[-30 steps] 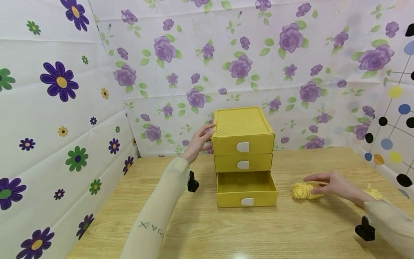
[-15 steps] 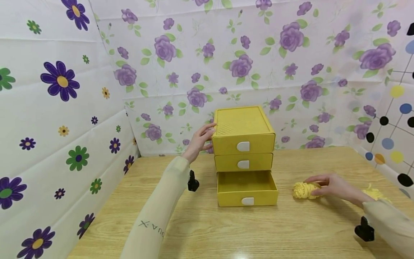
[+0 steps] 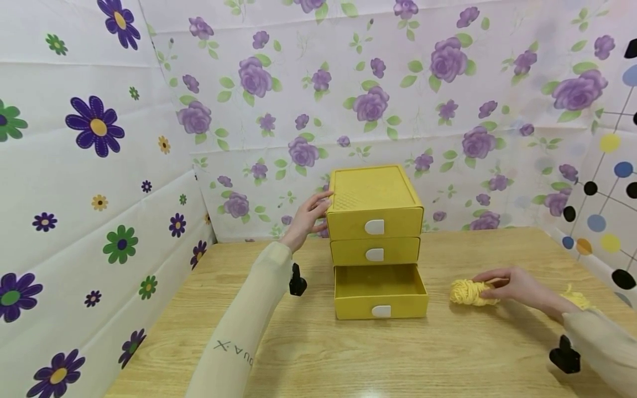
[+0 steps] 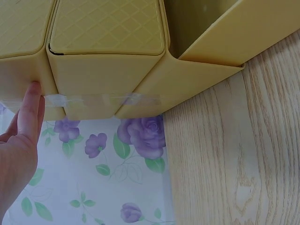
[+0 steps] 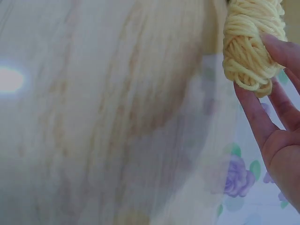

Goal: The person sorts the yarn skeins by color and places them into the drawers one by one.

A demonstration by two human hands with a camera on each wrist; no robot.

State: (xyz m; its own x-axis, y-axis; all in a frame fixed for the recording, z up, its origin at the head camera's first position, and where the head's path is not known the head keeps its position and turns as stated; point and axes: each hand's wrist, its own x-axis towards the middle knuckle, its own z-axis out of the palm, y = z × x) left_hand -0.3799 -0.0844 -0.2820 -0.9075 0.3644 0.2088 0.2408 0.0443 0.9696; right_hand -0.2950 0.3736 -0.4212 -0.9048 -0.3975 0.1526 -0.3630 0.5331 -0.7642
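Note:
A small yellow drawer cabinet [image 3: 374, 221] stands on the table, its bottom drawer [image 3: 380, 307] pulled out and showing a bare inside. My left hand [image 3: 303, 221] touches the cabinet's left side near the top; in the left wrist view the fingertip of this hand [image 4: 23, 136] presses on the side wall. To the right of the cabinet lies a ball of yellow yarn [image 3: 466, 293]. My right hand [image 3: 515, 288] holds its right end between thumb and fingers. The right wrist view shows the yarn [image 5: 253, 44] between the thumb and fingers of that hand [image 5: 281, 136].
More yellow yarn [image 3: 577, 297] lies behind the right wrist, partly hidden by the arm. The wooden table [image 3: 378, 359] meets flowered cloth walls [image 3: 278, 110] at the back and sides. Clear tape [image 4: 89, 101] runs along the cabinet's side.
My right hand's fingers have come down from over the yarn and closed on its right end. The left hand has stayed at the cabinet's side.

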